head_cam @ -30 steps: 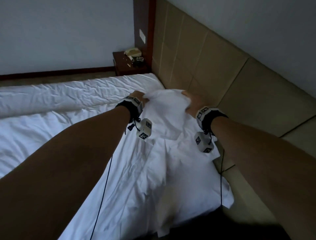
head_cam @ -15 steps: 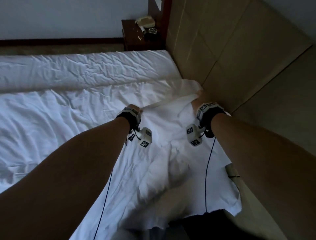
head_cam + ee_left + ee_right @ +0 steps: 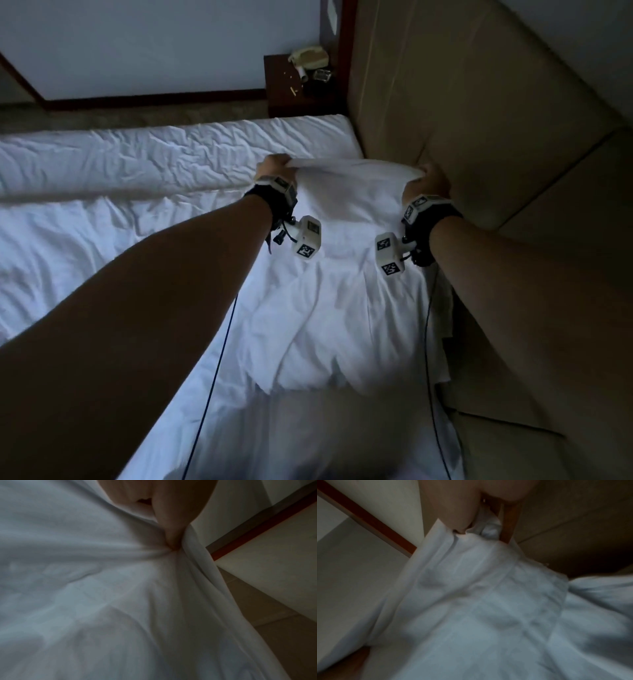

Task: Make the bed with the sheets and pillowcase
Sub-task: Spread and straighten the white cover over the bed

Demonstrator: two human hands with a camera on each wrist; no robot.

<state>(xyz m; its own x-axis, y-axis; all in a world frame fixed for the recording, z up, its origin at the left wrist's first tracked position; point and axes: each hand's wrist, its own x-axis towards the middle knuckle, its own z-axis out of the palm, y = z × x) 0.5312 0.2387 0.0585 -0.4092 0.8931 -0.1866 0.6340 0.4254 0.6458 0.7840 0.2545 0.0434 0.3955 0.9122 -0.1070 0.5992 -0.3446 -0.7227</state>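
Spreading step: left hand (image 3: 274,169) and right hand (image 3: 428,181) each pinch the white sheet's (image 3: 346,274) top edge, taut by the padded headboard (image 3: 479,120). Next, probably: lower and tuck over the mattress (image 3: 137,154).

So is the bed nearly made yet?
Not yet. Done: a rumpled white sheet already covers the mattress. In hand: the left hand and right hand each grip a top corner of the pillowcase, holding it stretched by the headboard. Left: smoothing the sheet; no pillow is visible.
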